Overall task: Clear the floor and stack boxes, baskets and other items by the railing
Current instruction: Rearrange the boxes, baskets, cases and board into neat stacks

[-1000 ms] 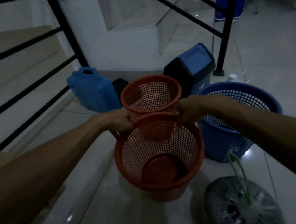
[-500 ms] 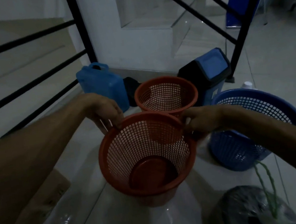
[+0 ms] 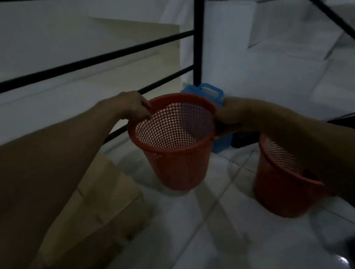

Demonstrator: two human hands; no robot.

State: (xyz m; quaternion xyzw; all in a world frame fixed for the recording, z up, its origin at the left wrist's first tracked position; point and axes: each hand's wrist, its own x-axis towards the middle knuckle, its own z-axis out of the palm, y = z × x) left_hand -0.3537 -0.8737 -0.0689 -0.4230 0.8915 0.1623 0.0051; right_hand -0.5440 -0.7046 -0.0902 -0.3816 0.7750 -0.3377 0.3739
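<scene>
Two hands are gripping my red mesh basket [image 3: 174, 141] by its rim, left hand [image 3: 131, 106] and right hand [image 3: 230, 113] opposite; it is hanging upright, mouth upward, above the floor [image 3: 188, 237].

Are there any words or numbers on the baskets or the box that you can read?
None can be read: the picture is dim and blurred.
Held orange plastic mesh basket: no writing shows.
Second orange mesh basket on the floor: none.
Brown cardboard box: none.
Blue plastic jerrycan: none.

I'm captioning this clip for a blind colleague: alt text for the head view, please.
Two hands, left hand and right hand, hold an orange mesh basket by its rim above the tiled floor, beside a black railing.
</scene>
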